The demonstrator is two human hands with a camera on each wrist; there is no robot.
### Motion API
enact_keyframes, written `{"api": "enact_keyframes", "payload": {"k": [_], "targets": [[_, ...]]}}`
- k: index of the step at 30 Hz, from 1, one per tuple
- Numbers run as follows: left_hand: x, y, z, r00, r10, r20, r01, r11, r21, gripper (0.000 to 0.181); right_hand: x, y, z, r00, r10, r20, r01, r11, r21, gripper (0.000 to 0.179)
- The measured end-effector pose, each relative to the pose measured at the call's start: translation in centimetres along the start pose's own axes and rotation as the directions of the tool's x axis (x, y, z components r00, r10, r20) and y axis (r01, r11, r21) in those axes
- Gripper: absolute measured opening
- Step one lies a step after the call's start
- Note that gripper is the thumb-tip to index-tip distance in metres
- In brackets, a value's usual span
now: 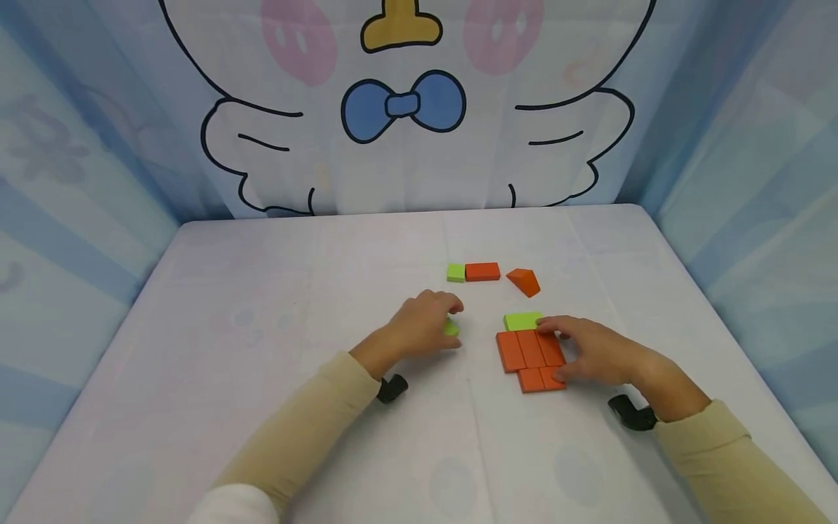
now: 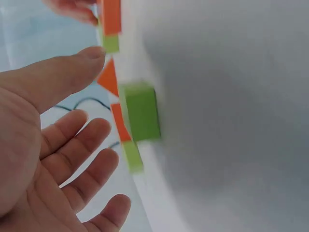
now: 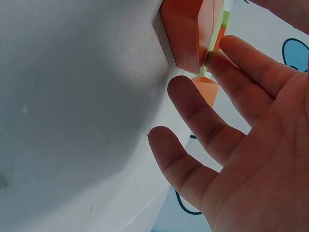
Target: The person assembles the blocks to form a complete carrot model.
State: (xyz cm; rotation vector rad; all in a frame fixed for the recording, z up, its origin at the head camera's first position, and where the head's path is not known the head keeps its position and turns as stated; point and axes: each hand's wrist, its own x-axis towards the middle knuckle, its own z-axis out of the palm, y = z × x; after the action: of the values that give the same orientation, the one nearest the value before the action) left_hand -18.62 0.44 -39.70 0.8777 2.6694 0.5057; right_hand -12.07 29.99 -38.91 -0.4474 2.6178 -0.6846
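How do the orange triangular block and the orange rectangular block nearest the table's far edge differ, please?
The triangular block tapers to a point; the rectangular block is oblong. The triangular block sits apart, turned askew; the rectangular block lies close beside a small green block. Both are orange and rest on the table.

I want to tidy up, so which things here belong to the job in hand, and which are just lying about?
Probably in the job:
green block by the left grip
grouped orange-red slabs at the right grip
rectangular green block behind those slabs

Apparently just lying about:
square green block
orange-red bar beside it
orange wedge
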Motion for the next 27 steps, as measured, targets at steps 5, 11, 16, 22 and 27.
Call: {"api": "enact_keyframes", "payload": {"k": [5, 11, 16, 22, 27], "targets": [[-0.2, -2.1, -0.6, 0.999, -0.052, 0.017, 0.052, 0.998, 0.019, 0.052, 0.0, 0.0, 0.0, 1.000, -0.002, -0.005, 0.002, 1.000, -0.005, 0.069], [0.1, -2.7, -0.5, 0.999, -0.030, 0.039, 0.031, 0.999, -0.020, 0.050, 0.0, -0.2, 0.0, 1.000, -0.002, -0.002, 0.002, 1.000, -0.004, 0.069], [0.5, -2.6, -0.2, 0.999, -0.013, 0.038, 0.016, 0.997, -0.074, 0.038, -0.1, -0.2, 0.0, 1.000, -0.002, 0.003, 0.002, 1.000, 0.000, 0.069], [0.7, -2.6, -0.4, 0.999, -0.036, 0.027, 0.039, 0.994, -0.106, 0.040, -0.1, -0.1, 0.0, 1.000, -0.014, -0.002, 0.014, 1.000, 0.002, 0.069], [0.7, -2.7, -0.5, 0.997, -0.077, 0.023, 0.079, 0.988, -0.131, 0.041, -0.1, -0.2, -0.1, 1.000, -0.016, -0.002, 0.016, 1.000, -0.001, 0.068]]}}
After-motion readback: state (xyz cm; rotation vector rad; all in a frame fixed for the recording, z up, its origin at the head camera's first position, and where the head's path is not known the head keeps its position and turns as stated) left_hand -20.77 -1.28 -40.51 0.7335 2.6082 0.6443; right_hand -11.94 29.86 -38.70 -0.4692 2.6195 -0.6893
